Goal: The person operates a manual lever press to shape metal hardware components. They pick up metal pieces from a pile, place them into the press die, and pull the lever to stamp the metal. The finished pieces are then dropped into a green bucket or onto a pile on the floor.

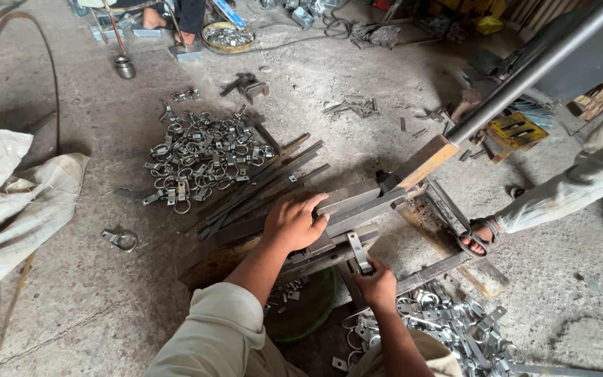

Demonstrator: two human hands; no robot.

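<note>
A heavy grey steel lever press sits on the dusty concrete floor. The left hand lies flat and open on its top bars; the right hand pinches a small bent metal strap at the press's front edge.

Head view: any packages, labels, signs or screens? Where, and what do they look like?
No screens, signs or readable labels.
White sack: left edge, crumpled on the floor.
Yellow box-like thing: right of centre, beside the long metal lever, with dark slots on top.
Yellow bag: top right, crumpled, kind unclear.
</note>
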